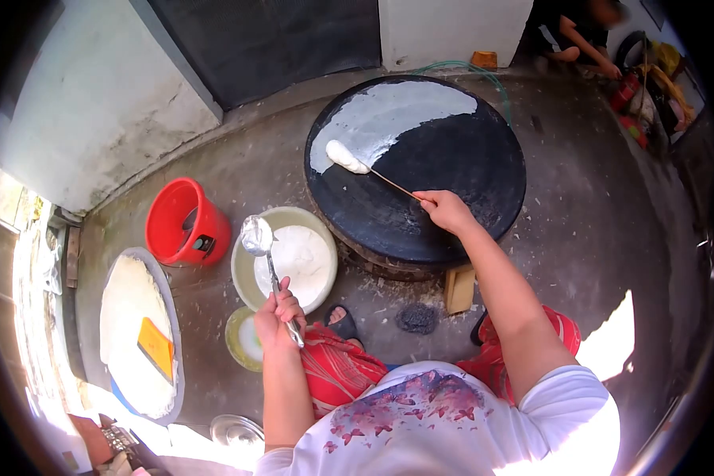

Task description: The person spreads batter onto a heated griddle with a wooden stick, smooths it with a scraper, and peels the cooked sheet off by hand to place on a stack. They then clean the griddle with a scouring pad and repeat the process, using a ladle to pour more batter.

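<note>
My left hand (279,314) is wrapped round the handle of a metal ladle (255,236), whose bowl is smeared with white batter. The ladle is over the rim of a pale basin (324,282) holding white batter (293,258). In my right hand (446,211) is a thin stick with a white batter-coated head, a spreader (346,157). Its head touches the large round black griddle (460,170). A thin sheet of batter (408,103) covers the griddle's far and left side; the rest of its surface is dark.
Left of the basin stands a red bucket (184,222). A round board (174,349) carries pale flat sheets and a yellow scraper (157,347). A small green bowl (242,339) sits by my left hand. A metal lid (236,431) lies lower left. Another person (583,40) crouches at far right.
</note>
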A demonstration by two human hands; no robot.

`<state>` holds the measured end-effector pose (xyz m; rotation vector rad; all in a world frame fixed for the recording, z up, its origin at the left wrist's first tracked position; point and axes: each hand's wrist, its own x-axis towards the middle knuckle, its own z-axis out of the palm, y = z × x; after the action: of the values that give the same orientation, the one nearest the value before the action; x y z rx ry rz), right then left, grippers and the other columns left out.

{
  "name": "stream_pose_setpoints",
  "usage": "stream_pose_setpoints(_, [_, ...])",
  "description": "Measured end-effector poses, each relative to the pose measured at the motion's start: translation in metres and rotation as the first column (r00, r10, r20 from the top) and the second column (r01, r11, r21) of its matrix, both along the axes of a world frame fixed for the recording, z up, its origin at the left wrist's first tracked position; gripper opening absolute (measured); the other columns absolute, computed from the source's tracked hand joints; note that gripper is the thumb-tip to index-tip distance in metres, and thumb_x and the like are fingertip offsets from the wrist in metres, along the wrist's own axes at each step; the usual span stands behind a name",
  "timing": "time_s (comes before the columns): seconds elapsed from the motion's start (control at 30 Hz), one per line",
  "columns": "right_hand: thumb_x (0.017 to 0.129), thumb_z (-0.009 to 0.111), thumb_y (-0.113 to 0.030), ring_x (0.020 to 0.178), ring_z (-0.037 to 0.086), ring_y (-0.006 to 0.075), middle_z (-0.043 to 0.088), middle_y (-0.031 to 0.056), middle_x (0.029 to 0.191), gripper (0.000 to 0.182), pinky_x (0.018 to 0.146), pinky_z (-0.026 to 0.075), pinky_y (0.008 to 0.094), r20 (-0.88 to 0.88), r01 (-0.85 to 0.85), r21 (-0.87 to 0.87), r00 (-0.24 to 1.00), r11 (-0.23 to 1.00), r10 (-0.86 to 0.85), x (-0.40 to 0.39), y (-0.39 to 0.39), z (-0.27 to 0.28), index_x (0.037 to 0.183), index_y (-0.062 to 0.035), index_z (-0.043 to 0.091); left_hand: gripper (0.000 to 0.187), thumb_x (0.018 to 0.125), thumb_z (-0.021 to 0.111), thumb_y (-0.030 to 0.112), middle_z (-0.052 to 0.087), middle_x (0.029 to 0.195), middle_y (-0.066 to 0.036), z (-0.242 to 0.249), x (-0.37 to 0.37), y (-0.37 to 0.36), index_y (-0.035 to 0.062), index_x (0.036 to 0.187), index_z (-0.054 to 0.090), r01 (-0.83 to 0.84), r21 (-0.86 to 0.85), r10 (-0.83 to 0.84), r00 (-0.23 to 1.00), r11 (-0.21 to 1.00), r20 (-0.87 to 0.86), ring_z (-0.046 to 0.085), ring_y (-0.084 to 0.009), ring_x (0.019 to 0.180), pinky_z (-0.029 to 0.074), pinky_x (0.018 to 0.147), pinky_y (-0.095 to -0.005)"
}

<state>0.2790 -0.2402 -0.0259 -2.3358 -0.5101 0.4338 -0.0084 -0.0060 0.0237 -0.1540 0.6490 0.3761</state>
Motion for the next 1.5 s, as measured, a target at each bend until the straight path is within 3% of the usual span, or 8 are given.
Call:
stream_pose_setpoints(0.4, [0.083, 0.055, -0.024, 0.093, 0.059, 0.024, 0.064, 0.0061, 0.098, 0.028, 0.079, 0.046, 0.0329, 0.026, 0.014, -0.153, 1.0, 0.988, -0.01, -0.034, -0.03, 0.046, 0.11, -0.0285, 0.061, 0.035, 0.095, 0.028, 0.019, 0.045, 0.071, -0.005, -0.004, -0.007, 0.005, -0.0074, 0.11, 0.044, 0.003, 0.009, -0.003, 1.0, 1.0, 0.005, 0.036, -0.0091, 0.049, 0.031, 0.04, -0.0211])
stream_pose_setpoints(0.5, [0.085, 0.053, -0.023, 0.093, 0.06, 0.0238, 0.064, 0.0076, 0.098, 0.027, 0.08, 0.045, 0.0323, 0.122, 0.338, -0.035, 0.935, 0.94, -0.332, -0.032, -0.051, 0.016, 0.111, -0.0234, 0.061, 0.034, 0.095, 0.028, 0.019, 0.045, 0.071, -0.006, -0.006, -0.009, 0.006, -0.0073, 0.11, 0.044, 0.011, 0.0, -0.011, 0.999, 1.0, 0.034, 0.036, -0.0093, 0.05, 0.032, 0.04, -0.0211])
stream_pose_setpoints(0.83, [0.083, 0.055, -0.019, 0.081, 0.062, 0.0244, 0.064, 0.0135, 0.089, 0.031, 0.074, 0.046, 0.03, -0.083, 0.052, 0.155, 0.996, 0.987, -0.039, -0.134, -0.055, -0.018, 0.114, -0.0177, 0.059, 0.034, 0.095, 0.028, 0.019, 0.046, 0.073, -0.007, -0.01, -0.018, 0.008, -0.0077, 0.11, 0.043, 0.042, 0.005, -0.042, 0.995, 0.999, 0.09, 0.038, -0.0103, 0.051, 0.033, 0.041, -0.0217])
stream_pose_setpoints(0.97, [0.076, 0.063, -0.016, 0.077, 0.062, 0.0267, 0.063, 0.0137, 0.085, 0.044, 0.069, 0.048, 0.032, 0.167, 0.103, -0.201, 0.983, 0.974, -0.069, -0.176, -0.051, 0.016, 0.118, -0.009, 0.053, 0.034, 0.095, 0.027, 0.019, 0.046, 0.073, -0.007, -0.01, -0.025, 0.011, -0.007, 0.11, 0.043, 0.051, -0.007, -0.05, 0.993, 0.999, 0.108, 0.038, -0.0105, 0.051, 0.033, 0.041, -0.022])
stream_pose_setpoints(1.03, [0.075, 0.062, -0.019, 0.077, 0.059, 0.0356, 0.062, 0.0172, 0.08, 0.037, 0.068, 0.047, 0.0421, 0.227, 0.311, 0.327, 0.891, 0.893, -0.393, -0.183, -0.035, -0.019, 0.108, -0.0044, 0.053, 0.034, 0.095, 0.027, 0.019, 0.045, 0.073, -0.007, -0.009, -0.027, 0.011, -0.0068, 0.11, 0.043, 0.052, 0.005, -0.052, 0.994, 0.999, 0.098, 0.038, -0.0105, 0.051, 0.033, 0.041, -0.022])
stream_pose_setpoints(1.17, [0.085, 0.048, -0.013, 0.063, 0.059, 0.0385, 0.058, 0.0215, 0.064, 0.023, 0.056, 0.047, 0.0448, 0.446, 0.1, -0.006, 0.891, 0.995, -0.087, -0.17, 0.043, -0.021, 0.102, 0.0006, 0.04, 0.034, 0.095, 0.027, 0.02, 0.045, 0.073, -0.006, -0.007, -0.031, 0.013, -0.0063, 0.111, 0.043, 0.061, 0.022, -0.063, 0.995, 0.998, 0.079, 0.038, -0.0105, 0.051, 0.033, 0.041, -0.0219])
stream_pose_setpoints(1.27, [0.075, 0.05, -0.007, 0.062, 0.063, 0.0252, 0.062, 0.0151, 0.075, 0.064, 0.056, 0.051, 0.035, 0.463, -0.067, -0.343, 0.856, 0.937, 0.231, -0.157, 0.113, -0.017, 0.133, 0.0062, 0.025, 0.034, 0.095, 0.027, 0.02, 0.045, 0.073, -0.007, -0.006, -0.034, 0.013, -0.0063, 0.11, 0.043, 0.067, 0.045, -0.071, 0.994, 0.997, 0.082, 0.037, -0.0108, 0.051, 0.033, 0.041, -0.0222])
stream_pose_setpoints(1.5, [0.072, 0.054, -0.006, 0.067, 0.063, 0.0277, 0.061, 0.0188, 0.09, 0.079, 0.056, 0.051, 0.0365, 0.313, -0.039, -0.402, 0.933, 0.915, 0.177, -0.176, 0.134, -0.027, 0.137, 0.0061, 0.012, 0.035, 0.095, 0.026, 0.02, 0.045, 0.073, -0.007, 0.0, -0.043, 0.012, -0.0057, 0.111, 0.044, 0.064, 0.042, -0.068, 0.994, 0.997, 0.085, 0.036, -0.0113, 0.05, 0.032, 0.04, -0.0224])
